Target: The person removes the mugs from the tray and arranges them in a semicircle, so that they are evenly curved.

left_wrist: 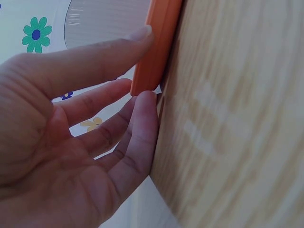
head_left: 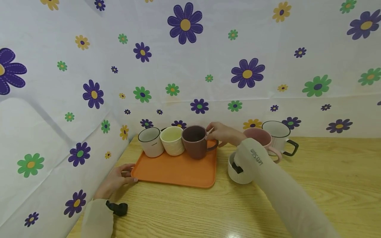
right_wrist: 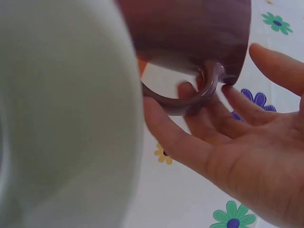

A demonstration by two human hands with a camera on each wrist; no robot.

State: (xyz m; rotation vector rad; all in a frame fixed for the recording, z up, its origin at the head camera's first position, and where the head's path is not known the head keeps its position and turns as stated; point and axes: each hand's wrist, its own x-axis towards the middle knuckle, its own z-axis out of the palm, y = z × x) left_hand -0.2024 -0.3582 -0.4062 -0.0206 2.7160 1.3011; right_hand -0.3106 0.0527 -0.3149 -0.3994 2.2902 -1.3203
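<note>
On the orange tray [head_left: 178, 170] stand three mugs in a row: a white mug [head_left: 151, 145] with a dark rim, a pale yellow mug [head_left: 172, 143] and a plum mug [head_left: 194, 145]. My right hand [head_left: 223, 133] is at the plum mug's right side. Its fingers reach loosely round the mug's handle [right_wrist: 183, 105], with the thumb spread apart near the rim. At the tray's front left corner, my left hand [head_left: 117, 178] rests on the table. In the left wrist view its thumb and fingers lie on either side of the orange corner.
Right of the tray, below my right forearm, sits a white ribbed cup [head_left: 241, 178]. Behind it stand a pink mug [head_left: 259, 135] and a white mug with a black handle [head_left: 275, 134]. A flowered cloth [head_left: 214, 53] hangs behind and left of the wooden table [head_left: 166, 211].
</note>
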